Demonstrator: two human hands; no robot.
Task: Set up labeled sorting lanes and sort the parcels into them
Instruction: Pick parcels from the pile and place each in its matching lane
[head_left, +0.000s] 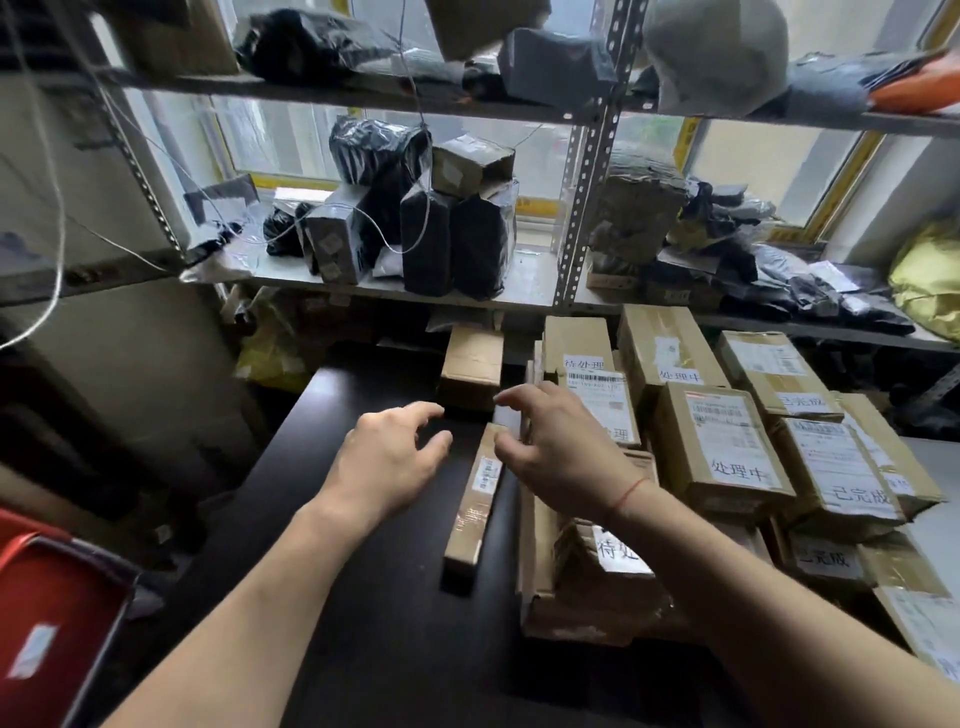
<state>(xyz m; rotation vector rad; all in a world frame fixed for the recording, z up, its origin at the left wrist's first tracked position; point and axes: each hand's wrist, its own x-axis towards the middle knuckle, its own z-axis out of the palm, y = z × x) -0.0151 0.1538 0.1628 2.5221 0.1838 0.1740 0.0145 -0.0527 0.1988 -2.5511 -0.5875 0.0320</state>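
Centrally on the desk (363, 597) lies a long taped box (475, 499); left hand (387, 457) open, right hand (558, 447) hides its far end, grip unclear.

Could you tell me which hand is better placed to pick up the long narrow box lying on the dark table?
Right, probably. The right hand has its curled fingers directly over the far end of the long narrow box, while the left hand hovers over bare dark table beside it, holding nothing.
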